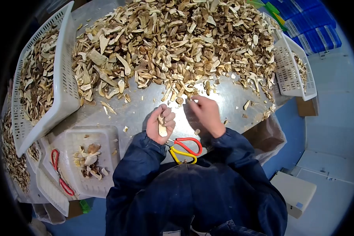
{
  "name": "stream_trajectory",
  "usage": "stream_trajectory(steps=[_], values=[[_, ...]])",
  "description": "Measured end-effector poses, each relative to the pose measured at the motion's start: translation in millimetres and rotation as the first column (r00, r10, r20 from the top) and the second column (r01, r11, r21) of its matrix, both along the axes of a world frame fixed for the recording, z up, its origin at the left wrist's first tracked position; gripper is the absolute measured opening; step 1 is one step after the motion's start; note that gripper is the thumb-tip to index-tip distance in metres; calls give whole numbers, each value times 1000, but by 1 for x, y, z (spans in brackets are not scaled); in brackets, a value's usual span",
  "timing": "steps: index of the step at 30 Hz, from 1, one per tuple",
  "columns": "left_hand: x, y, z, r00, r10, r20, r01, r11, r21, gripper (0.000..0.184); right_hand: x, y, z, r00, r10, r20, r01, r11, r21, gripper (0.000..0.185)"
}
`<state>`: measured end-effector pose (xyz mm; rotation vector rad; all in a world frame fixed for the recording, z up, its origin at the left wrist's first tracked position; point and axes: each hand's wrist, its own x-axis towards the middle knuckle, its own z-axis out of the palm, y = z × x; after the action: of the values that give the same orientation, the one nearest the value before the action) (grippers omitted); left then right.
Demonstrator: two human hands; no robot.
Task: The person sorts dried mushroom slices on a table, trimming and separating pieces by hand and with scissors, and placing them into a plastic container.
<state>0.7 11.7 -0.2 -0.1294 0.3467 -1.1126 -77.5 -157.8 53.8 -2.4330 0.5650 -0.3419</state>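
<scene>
Dried mushroom slices (pixel 177 43) lie in a large heap on the metal table (pixel 137 104). My left hand (pixel 160 124), palm up with its fingers curled, holds a pale mushroom slice (pixel 162 129). To its right, my right hand (pixel 206 113) reaches to the heap's near edge, its fingertips bent down at small pieces; whether it grips one is hidden. Scissors with red and yellow handles (pixel 187 150) lie just below my hands, close to my body.
A white basket (pixel 65 74) of slices stands tilted at the left, another basket (pixel 289 67) at the right. A shallow tray (pixel 110 145) holds a few pieces, with red-handled scissors (pixel 61 179) beside it. Below the right table edge is a lined bin (pixel 277 135).
</scene>
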Motion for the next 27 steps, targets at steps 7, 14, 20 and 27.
stream_trajectory(steps=[7, 14, 20, 27], values=[[0, -2, -9, 999, 13, 41, -13, 1000, -16, 13, 23, 9, -20, 999, 41, -29, -44, 993, -105, 21], [-7, -9, 22, 995, -67, 74, 46, 966, 255, 15, 14, -21, 28, 999, -39, -17, 41, 990, 137, 30], [-8, -6, 0, 985, -156, 75, 141, 974, 175, 10, 39, -81, -10, 967, -183, -178, 121, 943, -310, 27], [-8, -5, 1, 985, -150, 86, 140, 983, 115, 11, 19, -100, -17, 995, -57, 81, 26, 938, 345, 16]])
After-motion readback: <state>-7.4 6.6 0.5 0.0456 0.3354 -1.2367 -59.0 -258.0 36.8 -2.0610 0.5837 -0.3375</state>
